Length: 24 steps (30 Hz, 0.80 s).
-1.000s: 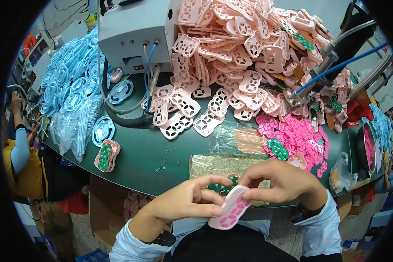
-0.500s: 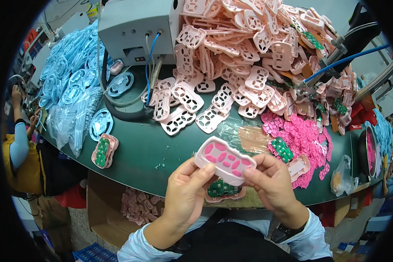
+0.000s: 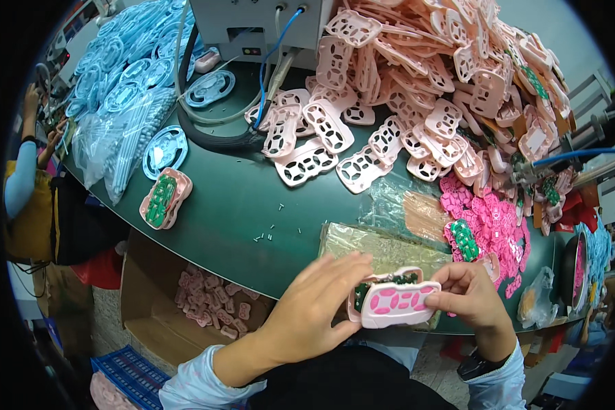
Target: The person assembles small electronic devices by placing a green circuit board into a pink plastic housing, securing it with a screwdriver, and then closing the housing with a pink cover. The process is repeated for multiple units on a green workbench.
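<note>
Pinched in my right hand (image 3: 470, 295) is a pale pink plastic cover (image 3: 398, 318), its openings filled with bright pink rubber buttons. Just behind it is a matching shell (image 3: 353, 309) with a green circuit board (image 3: 361, 295) inside. My left hand (image 3: 314, 304) curves around that shell's left side, thumb low and fingers along the back. The cover overlaps the front of the shell, tilted, and the two are not fully together. A flat block in cloudy plastic wrap (image 3: 352, 240) lies just beyond my hands.
Pale pink covers (image 3: 383, 61) pile high at the back, beside a grey machine (image 3: 253, 20). Bright pink button pads (image 3: 502, 229) heap at right. Blue covers (image 3: 116, 75) fill the left; small screws (image 3: 270, 236) lie mid-table. Below is a cardboard box (image 3: 140, 307) of small pink parts.
Both hands were holding the cover; now my left hand holds the shell with the circuit board, and my right hand has brought the cover down against it. The view has shifted.
</note>
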Available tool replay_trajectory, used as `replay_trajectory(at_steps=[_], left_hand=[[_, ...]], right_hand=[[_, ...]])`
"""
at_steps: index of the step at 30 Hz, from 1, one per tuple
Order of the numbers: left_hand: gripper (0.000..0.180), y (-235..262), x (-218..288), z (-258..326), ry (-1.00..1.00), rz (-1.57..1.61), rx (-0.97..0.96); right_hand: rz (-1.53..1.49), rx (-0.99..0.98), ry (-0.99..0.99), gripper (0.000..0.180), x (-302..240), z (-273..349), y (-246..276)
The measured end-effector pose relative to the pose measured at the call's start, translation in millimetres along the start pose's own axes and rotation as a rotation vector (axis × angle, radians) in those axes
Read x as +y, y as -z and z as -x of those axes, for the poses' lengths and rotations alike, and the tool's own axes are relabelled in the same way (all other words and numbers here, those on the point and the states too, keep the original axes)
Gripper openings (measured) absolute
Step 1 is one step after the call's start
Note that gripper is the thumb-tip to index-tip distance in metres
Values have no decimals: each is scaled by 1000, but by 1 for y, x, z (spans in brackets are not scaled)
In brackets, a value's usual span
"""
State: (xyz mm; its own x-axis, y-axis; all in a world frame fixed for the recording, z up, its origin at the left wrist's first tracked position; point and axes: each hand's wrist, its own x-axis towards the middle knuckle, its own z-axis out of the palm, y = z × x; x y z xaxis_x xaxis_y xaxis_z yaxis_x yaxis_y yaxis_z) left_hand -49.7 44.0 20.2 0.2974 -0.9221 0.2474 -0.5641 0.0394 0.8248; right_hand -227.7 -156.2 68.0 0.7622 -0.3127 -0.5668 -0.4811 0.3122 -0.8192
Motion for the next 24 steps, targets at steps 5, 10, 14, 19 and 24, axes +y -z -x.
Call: replay_trajectory(at_steps=[5, 10, 14, 19, 24], left_hand=[[65, -3, 7, 3, -15, 11, 41], [67, -6, 12, 8, -30, 34, 41], [63, -10, 7, 11, -103, 70, 29], [69, 10, 26, 2, -6, 307, -78], [43, 4, 29, 11, 528, 856, -27]], right_hand=[[157, 3, -15, 19, -15, 5, -5], [111, -8, 23, 21, -18, 6, -12], [145, 3, 25, 22, -22, 9, -14], [188, 58, 67, 21, -25, 15, -19], [397, 166, 229, 23, -22, 17, -35]])
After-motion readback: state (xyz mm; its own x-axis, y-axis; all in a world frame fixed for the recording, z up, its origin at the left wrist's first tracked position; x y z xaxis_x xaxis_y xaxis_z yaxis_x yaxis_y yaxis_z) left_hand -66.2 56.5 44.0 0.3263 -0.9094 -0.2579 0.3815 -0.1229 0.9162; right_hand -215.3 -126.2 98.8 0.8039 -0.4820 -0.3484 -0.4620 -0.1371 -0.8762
